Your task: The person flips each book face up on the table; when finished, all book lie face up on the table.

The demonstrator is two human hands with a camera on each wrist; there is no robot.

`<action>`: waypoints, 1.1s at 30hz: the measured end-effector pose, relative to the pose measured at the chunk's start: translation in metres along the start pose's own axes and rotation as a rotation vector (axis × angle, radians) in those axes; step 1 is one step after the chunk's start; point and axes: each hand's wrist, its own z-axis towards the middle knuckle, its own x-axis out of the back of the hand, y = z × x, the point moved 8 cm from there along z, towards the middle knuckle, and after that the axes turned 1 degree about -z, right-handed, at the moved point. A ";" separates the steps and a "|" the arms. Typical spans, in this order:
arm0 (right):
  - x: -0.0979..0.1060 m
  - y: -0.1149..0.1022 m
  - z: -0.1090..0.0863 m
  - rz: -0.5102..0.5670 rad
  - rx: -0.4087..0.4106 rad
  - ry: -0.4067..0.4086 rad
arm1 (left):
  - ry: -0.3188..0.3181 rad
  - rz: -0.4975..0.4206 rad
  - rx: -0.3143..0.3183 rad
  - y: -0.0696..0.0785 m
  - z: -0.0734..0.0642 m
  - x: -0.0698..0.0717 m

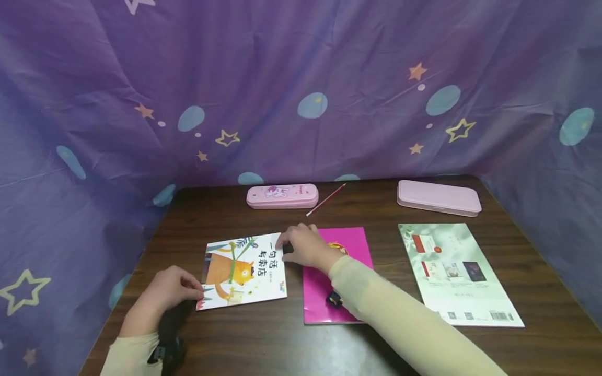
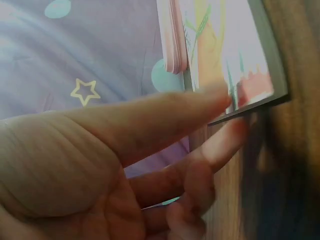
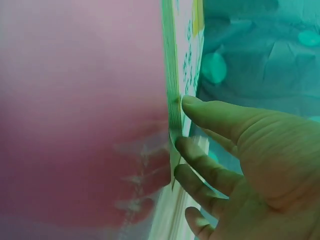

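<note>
A picture book (image 1: pixel 244 274) with an orange cartoon animal on its white cover lies at the left of the table. My left hand (image 1: pixel 173 288) pinches its lower left corner. In the left wrist view, the thumb (image 2: pixel 215 95) is on the cover and a finger (image 2: pixel 230 142) is beneath the edge. At the upper right corner, my right hand (image 1: pixel 308 245) holds the same book between thumb and fingers. The right wrist view shows that thumb (image 3: pixel 192 105) against the cover's edge. The right forearm passes over a bright pink book (image 1: pixel 317 297), hiding part of it.
A pale green book (image 1: pixel 463 282) lies at the right. Along the back stand a pink pencil case (image 1: pixel 282 197) with a rabbit picture and a plain pink case (image 1: pixel 439 197). Beside the first lies a red pencil (image 1: pixel 326 200). A purple patterned curtain (image 1: pixel 263 94) surrounds the table.
</note>
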 end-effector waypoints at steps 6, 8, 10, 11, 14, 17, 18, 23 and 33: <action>-0.001 -0.016 -0.020 0.007 0.045 0.011 | 0.089 0.003 -0.028 0.001 0.024 0.014; -0.001 -0.021 -0.026 0.004 0.043 0.013 | 0.123 0.019 -0.051 0.001 0.032 0.018; -0.004 -0.024 -0.032 0.003 0.034 0.003 | 0.144 0.029 -0.065 0.001 0.039 0.019; -0.005 -0.025 -0.035 0.003 0.030 -0.006 | 0.153 0.035 -0.071 0.001 0.043 0.020; -0.011 -0.029 -0.042 0.003 0.018 -0.028 | 0.159 0.044 -0.076 0.001 0.052 0.020; -0.014 -0.032 -0.048 -0.011 0.008 -0.031 | 0.172 0.053 -0.102 0.003 0.060 0.021; -0.014 -0.033 -0.050 -0.019 0.006 -0.026 | 0.175 0.056 -0.116 0.004 0.063 0.021; -0.014 -0.037 -0.057 -0.059 0.000 -0.018 | 0.188 0.069 -0.175 0.011 0.070 0.021; -0.015 -0.041 -0.064 -0.107 -0.005 -0.002 | 0.194 0.061 -0.217 0.013 0.076 0.017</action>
